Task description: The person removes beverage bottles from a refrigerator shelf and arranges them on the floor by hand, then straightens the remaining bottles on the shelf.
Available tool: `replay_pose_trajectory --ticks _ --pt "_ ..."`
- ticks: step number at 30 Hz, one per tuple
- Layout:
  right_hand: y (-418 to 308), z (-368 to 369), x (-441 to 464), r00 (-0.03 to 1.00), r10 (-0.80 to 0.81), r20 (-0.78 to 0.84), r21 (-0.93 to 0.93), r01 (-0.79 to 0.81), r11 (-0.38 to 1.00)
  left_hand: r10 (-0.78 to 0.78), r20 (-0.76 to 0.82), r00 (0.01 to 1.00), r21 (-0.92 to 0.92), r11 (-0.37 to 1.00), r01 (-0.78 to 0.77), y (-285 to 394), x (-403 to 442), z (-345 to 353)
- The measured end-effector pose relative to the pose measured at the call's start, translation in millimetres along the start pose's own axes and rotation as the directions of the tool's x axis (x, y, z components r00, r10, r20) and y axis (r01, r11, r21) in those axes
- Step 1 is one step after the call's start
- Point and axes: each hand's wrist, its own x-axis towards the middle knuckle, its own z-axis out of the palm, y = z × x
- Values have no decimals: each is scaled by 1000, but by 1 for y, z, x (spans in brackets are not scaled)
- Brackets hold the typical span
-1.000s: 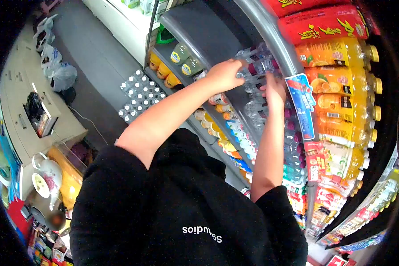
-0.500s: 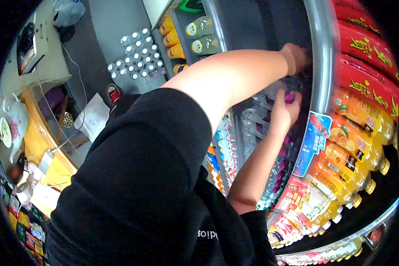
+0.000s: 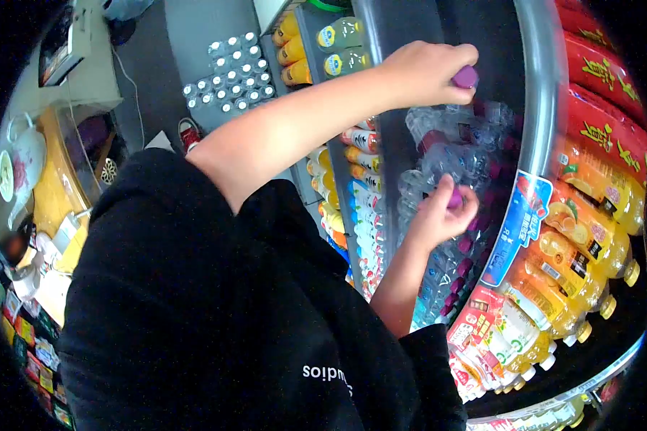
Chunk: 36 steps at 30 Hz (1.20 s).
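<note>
My left hand (image 3: 433,72) is closed around the neck of a clear bottle with a purple cap (image 3: 466,77), at the top of the shelf opening. My right hand (image 3: 446,215) lies lower down, fingers wrapped round a second purple cap (image 3: 455,199); how its bottle's body runs is hard to make out. Between and beside the hands are clear plastic bottles (image 3: 453,159), some with dark purple labels. A row of purple-capped bottles (image 3: 464,264) continues below the right hand.
A metal rail (image 3: 538,93) and a blue price sign (image 3: 516,230) border the shelf. Orange juice bottles (image 3: 589,215) and red packs (image 3: 604,79) stand right of it. White-capped bottles (image 3: 230,75) stand on the floor. A teapot (image 3: 29,158) is at far left.
My left hand has drawn back leftward from deep in the shelf, and a purple cap now shows in its grip. My right hand sits slightly lower, still on a purple cap. The view has shifted.
</note>
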Motion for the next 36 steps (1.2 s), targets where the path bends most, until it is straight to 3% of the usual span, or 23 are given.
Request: replay_pose_trajectory --ticks 2,4,6,8,10,11,12,13,14,15,16,20,22,25,27,30,31,32,34,36 --pt "-26 -2 -16 994 109 14 239 -109 965 -53 -114 992 -27 998 50 8 -34 -29" --pt "-38 -5 -18 996 51 67 254 -66 965 -13 -287 958 -4 1000 13 13 -70 -58" --pt "-52 -4 -14 982 68 176 308 -120 944 -189 -385 903 -52 982 183 18 -108 -89" --pt "-52 10 -15 969 85 232 297 -153 943 -175 -467 867 11 979 204 10 -142 -123" --pt "-43 34 -22 900 37 433 293 -180 939 -308 -497 812 61 920 386 -1 -180 -148" --pt "-40 46 -30 831 96 548 259 -278 925 -338 -525 781 110 883 456 -10 -199 -155" --pt "-33 62 -38 759 171 628 193 -364 911 -269 -548 792 199 878 436 -20 -217 -159" --pt "-32 76 -47 655 242 716 76 -417 906 -386 -549 742 175 815 553 -24 -236 -161" --pt "2 100 -62 685 113 720 205 -365 908 -494 -547 676 149 737 659 -26 -253 -161" --pt "6 112 -73 602 147 785 42 -288 957 -530 -554 642 180 676 714 -28 -269 -158" --pt "25 131 -89 597 7 802 148 -211 966 -562 -563 606 209 613 762 -33 -284 -154" --pt "86 187 -142 444 190 876 -176 -73 982 -686 -620 381 76 430 899 -70 -339 -136" --pt "124 212 -170 368 165 915 -176 -2 984 -771 -565 294 32 336 941 -97 -364 -122" --pt "142 249 -194 228 281 932 -309 94 947 -862 -464 207 53 206 977 -152 -395 -99" --pt "179 279 -218 207 302 931 -331 125 935 -913 -390 120 54 107 993 -199 -416 -82" --pt "236 328 -255 187 325 927 -353 145 924 -944 -314 99 68 81 994 -272 -447 -58" --pt "256 342 -269 209 348 914 -388 198 900 -968 -252 12 123 -19 992 -296 -458 -53" --pt "276 358 -280 237 363 901 -418 252 873 -970 -243 -1 127 -33 991 -321 -467 -47" --pt "322 384 -300 148 441 885 -465 244 851 -975 -221 -3 177 -43 983 -361 -489 -30" --pt "358 412 -316 172 617 768 -635 85 768 -977 -209 -34 141 -65 988 -394 -493 -15"
